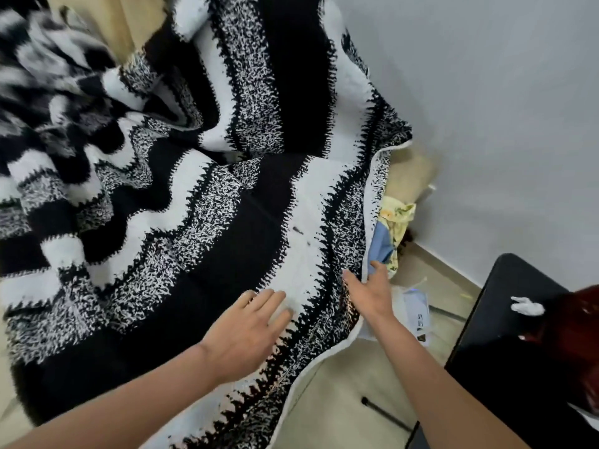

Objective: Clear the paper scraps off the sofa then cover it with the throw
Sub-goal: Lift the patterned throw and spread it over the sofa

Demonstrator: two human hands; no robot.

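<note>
A black-and-white striped throw (201, 202) is spread over the sofa, draping down its front and bunched in folds at the left. Bare beige sofa (411, 176) shows only at the top left and past the throw's right edge. My left hand (246, 332) lies flat with straight fingers on the throw near the front edge. My right hand (369, 293) is open, its fingers straight, touching the throw's right border. No paper scraps show on the sofa.
A blue and floral cloth (389, 234) hangs beside the sofa's right end. White papers or a bag (415, 312) lie on the tiled floor. A black table (505, 361) stands at the lower right with a small white object (526, 306) on it. A grey wall lies behind.
</note>
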